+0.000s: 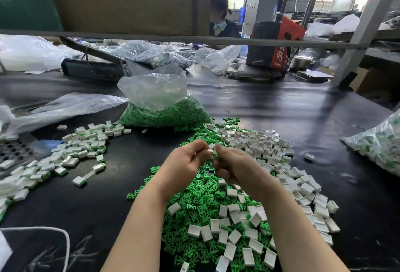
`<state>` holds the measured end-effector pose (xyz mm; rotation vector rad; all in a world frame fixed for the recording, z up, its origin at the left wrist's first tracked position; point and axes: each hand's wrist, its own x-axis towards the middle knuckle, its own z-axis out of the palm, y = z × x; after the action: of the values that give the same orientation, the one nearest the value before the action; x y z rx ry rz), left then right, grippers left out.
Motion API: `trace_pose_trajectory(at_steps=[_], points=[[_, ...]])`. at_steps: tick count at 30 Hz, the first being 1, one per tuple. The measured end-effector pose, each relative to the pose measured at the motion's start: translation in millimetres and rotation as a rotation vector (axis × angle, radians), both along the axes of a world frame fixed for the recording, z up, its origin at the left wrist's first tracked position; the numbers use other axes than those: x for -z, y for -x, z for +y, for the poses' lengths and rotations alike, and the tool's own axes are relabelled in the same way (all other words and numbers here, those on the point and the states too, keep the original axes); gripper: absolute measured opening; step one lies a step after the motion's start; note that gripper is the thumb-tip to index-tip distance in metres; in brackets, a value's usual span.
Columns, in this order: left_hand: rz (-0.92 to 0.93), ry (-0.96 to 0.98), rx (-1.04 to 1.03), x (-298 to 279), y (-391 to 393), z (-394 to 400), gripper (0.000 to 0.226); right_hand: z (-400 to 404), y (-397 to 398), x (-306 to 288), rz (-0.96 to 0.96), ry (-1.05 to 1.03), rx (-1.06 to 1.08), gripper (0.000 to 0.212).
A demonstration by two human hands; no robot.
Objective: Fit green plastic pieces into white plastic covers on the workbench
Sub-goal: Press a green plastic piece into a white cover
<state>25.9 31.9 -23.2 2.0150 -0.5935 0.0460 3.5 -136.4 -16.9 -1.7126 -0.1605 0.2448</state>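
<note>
My left hand [186,161] and my right hand [234,166] meet above the black workbench [303,120], fingers curled. Between their fingertips sits a small white cover with a green piece [213,152]; both hands pinch it. Under my forearms lies a heap of loose green pieces [194,202] mixed with empty white covers [236,237]. More white covers [270,148] spread to the right. A pile of covers with green showing in them [82,148] lies to the left.
A clear bag of green pieces [164,109] stands behind the heap. Another bag of white and green parts [381,142] lies at the right edge. Empty plastic bags [65,107] lie left. Another person [220,16] sits beyond a metal rail [194,39].
</note>
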Motion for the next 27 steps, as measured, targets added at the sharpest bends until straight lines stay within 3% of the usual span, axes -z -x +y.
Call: trace_pose_trajectory(at_steps=[3, 10, 16, 27], points=[[-0.031, -0.002, -0.012, -0.6, 0.9, -0.3, 0.014, 0.6, -0.2, -1.6, 0.079, -0.118, 0.057, 0.041], [0.084, 0.089, -0.049, -4.2, 1.0, 0.2, 0.021, -2.3, -1.3, -4.1, 0.087, -0.252, 0.061, 0.029], [0.195, 0.156, -0.038, -6.1, 2.1, -0.3, 0.028, 0.0, -1.7, -2.5, -0.117, -0.033, 0.080, 0.028], [0.213, 0.164, -0.012, -5.6, 1.9, -0.8, 0.030, 1.2, 0.9, -5.5, -0.240, 0.119, 0.077, 0.022]])
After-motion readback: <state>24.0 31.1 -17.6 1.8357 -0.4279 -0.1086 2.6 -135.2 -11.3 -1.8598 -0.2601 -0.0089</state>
